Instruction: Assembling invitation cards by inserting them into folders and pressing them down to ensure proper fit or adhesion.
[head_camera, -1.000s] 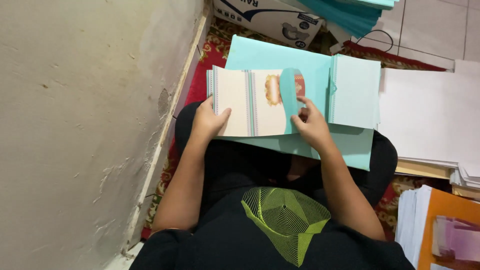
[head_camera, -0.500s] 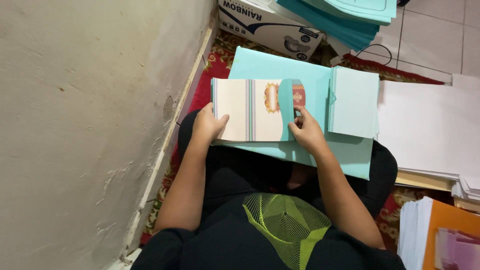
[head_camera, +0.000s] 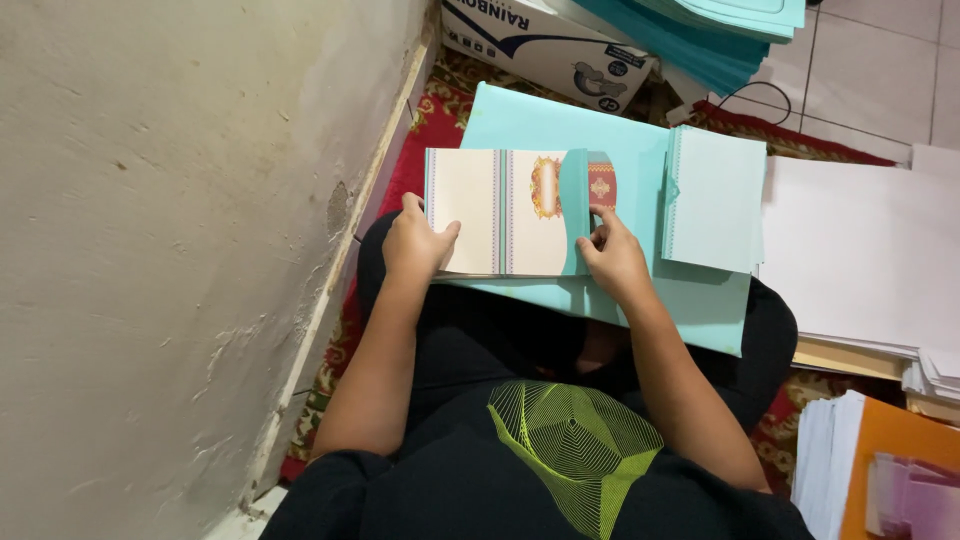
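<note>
Folding over cream card stack (head_camera: 500, 212), a teal flap (head_camera: 575, 205).

cardboard box (head_camera: 545, 45): cut off at top | orange folder (head_camera: 900, 470): cut off bottom right

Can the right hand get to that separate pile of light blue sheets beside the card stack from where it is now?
Probably yes. The right hand rests on the card stack, and the blue pile lies just to its right on the same board, with nothing between them.
</note>
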